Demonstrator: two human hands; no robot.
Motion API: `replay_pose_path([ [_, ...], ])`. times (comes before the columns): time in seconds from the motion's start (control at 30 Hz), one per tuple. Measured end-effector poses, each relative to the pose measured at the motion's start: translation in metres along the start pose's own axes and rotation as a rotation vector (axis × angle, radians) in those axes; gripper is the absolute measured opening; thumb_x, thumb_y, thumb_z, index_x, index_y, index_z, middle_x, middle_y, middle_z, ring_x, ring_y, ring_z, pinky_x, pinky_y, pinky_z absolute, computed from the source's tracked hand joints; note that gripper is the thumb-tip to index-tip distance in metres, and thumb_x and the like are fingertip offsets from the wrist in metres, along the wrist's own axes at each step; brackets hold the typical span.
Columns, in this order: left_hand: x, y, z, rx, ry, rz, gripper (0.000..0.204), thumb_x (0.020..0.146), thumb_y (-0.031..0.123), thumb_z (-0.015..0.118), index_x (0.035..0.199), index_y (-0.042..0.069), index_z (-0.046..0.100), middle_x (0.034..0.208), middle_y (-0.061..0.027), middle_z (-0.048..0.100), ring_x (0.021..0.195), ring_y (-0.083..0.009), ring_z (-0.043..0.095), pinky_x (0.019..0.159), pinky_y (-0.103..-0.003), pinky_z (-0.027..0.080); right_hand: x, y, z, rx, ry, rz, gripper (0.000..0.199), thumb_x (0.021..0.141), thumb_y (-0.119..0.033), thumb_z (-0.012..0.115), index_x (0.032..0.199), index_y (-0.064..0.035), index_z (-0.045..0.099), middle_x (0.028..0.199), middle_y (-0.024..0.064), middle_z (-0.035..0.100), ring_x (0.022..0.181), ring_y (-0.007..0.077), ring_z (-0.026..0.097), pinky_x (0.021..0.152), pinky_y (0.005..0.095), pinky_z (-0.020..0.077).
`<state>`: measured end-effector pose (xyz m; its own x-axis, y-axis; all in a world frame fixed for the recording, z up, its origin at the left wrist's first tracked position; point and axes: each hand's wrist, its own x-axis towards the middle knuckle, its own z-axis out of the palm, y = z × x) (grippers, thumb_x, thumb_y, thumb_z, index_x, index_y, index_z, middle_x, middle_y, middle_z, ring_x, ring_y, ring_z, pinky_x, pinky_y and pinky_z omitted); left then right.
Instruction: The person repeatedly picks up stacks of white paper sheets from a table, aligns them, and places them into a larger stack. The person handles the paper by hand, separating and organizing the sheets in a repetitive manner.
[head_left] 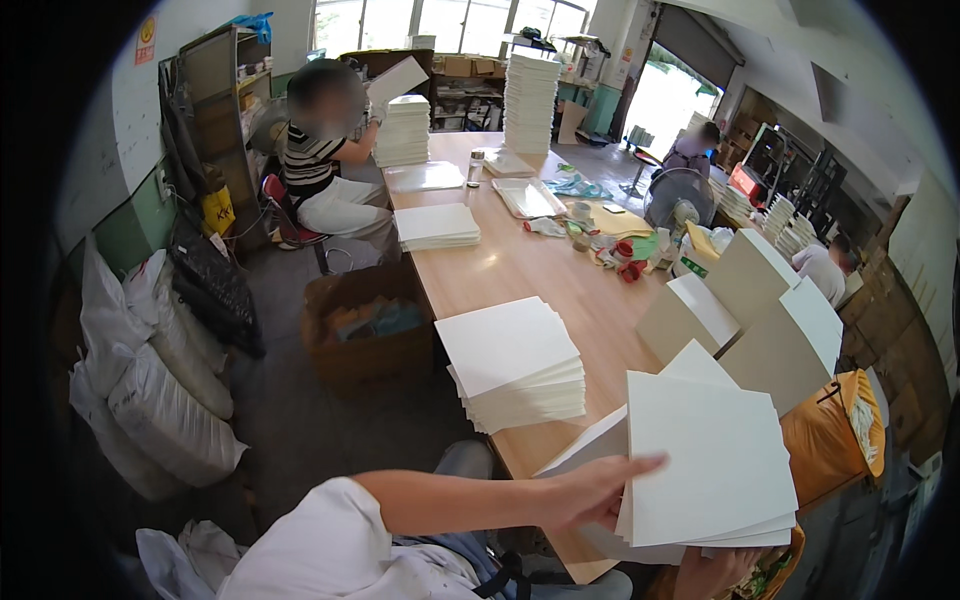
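Observation:
My left hand (592, 490) reaches in from the lower left and presses flat against the left side of a small stack of white square sheets (712, 462), fingers spread on its top face. Below that stack, my right hand (712, 570) supports it from underneath at the frame's lower edge. The stack hangs over the near end of the long wooden table (520, 270). A thicker pile of the same white sheets (515, 362) lies on the table just left of my hands.
More white piles stand farther along the table (436, 226), with tall stacks (530, 100) at the far end. Folded white boxes (760, 310) lean at the right. A seated person (320, 160) works at the far left; a cardboard box (365, 330) and sacks (160, 390) sit on the floor.

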<state>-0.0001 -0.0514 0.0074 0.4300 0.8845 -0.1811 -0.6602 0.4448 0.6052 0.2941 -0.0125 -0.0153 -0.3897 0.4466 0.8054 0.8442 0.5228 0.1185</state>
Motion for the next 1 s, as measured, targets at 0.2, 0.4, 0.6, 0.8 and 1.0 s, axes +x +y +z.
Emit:
replay_pose_path([
  [0.2, 0.003, 0.009, -0.028, 0.298, 0.132, 0.133, 0.067, 0.107, 0.033, 0.074, 0.158, 0.002, 0.045, 0.143, -0.0123, 0.065, 0.131, -0.0204, 0.065, 0.103, -0.042, 0.06, 0.015, -0.011, -0.007, 0.024, 0.025, 0.026, 0.053, 0.103, -0.048, 0.077, 0.123, 0.0014, 0.079, 0.122, 0.0261, 0.077, 0.107, 0.0462, 0.071, 0.095, 0.0578, 0.0557],
  [0.4, -0.084, 0.067, -0.166, 0.242, 0.277, 0.467, 0.051, 0.104, 0.018, 0.072, 0.149, -0.002, 0.057, 0.139, -0.0165, 0.071, 0.128, -0.0277, 0.071, 0.108, -0.047, 0.06, 0.008, -0.004, -0.007, -0.044, -0.061, 0.039, 0.059, 0.1, -0.052, 0.08, 0.138, -0.007, 0.075, 0.141, 0.0187, 0.073, 0.129, 0.0398, 0.068, 0.108, 0.0563, 0.0514],
  [0.6, -0.106, 0.087, -0.293, 0.148, 0.435, 0.685, 0.051, 0.107, 0.016, 0.069, 0.152, -0.002, 0.053, 0.14, -0.016, 0.07, 0.127, -0.0283, 0.072, 0.109, -0.045, 0.059, 0.008, -0.004, -0.006, -0.046, -0.073, 0.076, 0.062, 0.1, -0.055, 0.079, 0.142, -0.01, 0.074, 0.145, 0.0157, 0.072, 0.133, 0.0386, 0.067, 0.11, 0.0554, 0.0505],
  [0.8, -0.065, 0.064, -0.383, 0.088, 0.541, 0.556, 0.049, 0.106, 0.019, 0.07, 0.15, 0.002, 0.056, 0.138, -0.0108, 0.073, 0.127, -0.0257, 0.072, 0.108, -0.043, 0.059, 0.007, -0.005, -0.008, 0.012, -0.087, 0.114, 0.062, 0.099, -0.052, 0.081, 0.143, -0.0095, 0.073, 0.146, 0.0174, 0.072, 0.133, 0.0403, 0.067, 0.111, 0.0549, 0.0482],
  [1.0, -0.046, 0.06, -0.389, 0.157, 0.666, 0.341, 0.057, 0.106, 0.023, 0.069, 0.156, 0.001, 0.053, 0.147, -0.0117, 0.068, 0.131, -0.0301, 0.068, 0.111, -0.053, 0.055, 0.015, -0.011, -0.013, 0.04, -0.086, 0.128, 0.06, 0.099, -0.05, 0.082, 0.141, -0.0075, 0.075, 0.143, 0.0188, 0.073, 0.132, 0.0414, 0.068, 0.11, 0.0551, 0.0471],
])
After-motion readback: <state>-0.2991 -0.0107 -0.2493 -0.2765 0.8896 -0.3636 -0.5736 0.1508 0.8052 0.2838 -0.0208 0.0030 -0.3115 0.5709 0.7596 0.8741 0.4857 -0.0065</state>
